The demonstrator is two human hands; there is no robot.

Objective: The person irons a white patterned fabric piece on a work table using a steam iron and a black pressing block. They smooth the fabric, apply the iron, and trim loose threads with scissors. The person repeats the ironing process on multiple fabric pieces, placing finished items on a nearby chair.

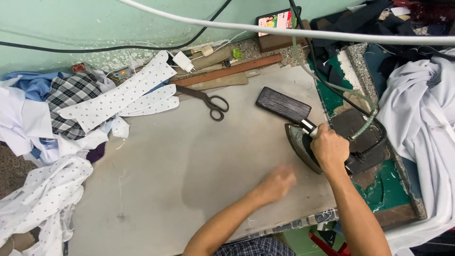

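Iron (pixel 303 142) sits at the right edge of the table (pixel 189 161), tipped up on its side, and the right hand (pixel 329 149) is wrapped tight around its handle. Its long axis runs from the pointed nose at upper left down toward the dark rest pad (pixel 365 137) on the right, hose (pixel 365 121) trailing off behind. The left hand (pixel 277 182) is blurred, low over the bare padded cloth, just left of the iron and below it; I cannot tell whether it is flat or curled, but it holds nothing. A dark wooden block (pixel 283 104) lies just beyond the iron's nose. Scissors (pixel 208 102) and a long ruler (pixel 227 71) lie farther back, dotted collar pieces (pixel 123 97) well off to the left.
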